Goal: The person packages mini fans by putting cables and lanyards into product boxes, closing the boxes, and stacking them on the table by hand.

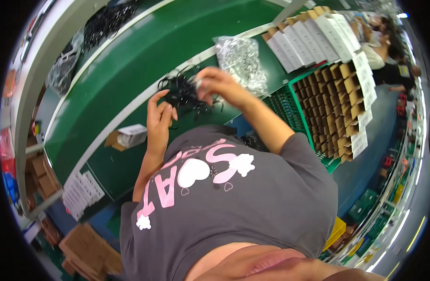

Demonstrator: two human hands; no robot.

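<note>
Currently the left hand (158, 117) cradles a tangled bunch of black cables (184, 93) above the green table (130, 61); the right hand (215, 82) pinches one small piece at the bunch's edge; advisable: draw a single strand slowly, left grip kept closed around the remainder

The left hand (158, 117) and the right hand (214, 82) were close together above the table (130, 61), with a bundle of cables (184, 96) between them. Just behind the right hand lay a plastic bag of small parts (243, 61). Further to the right of that hand stood a crate (290, 105), and in it stood rows of open cartons (339, 100). Behind the crate more boxes (308, 35) stood in a row. To the left of the left hand, and a little nearer to the person, one small open box (128, 136) lay on the table. Far behind the left hand lay another heap of cables (105, 23).
</note>
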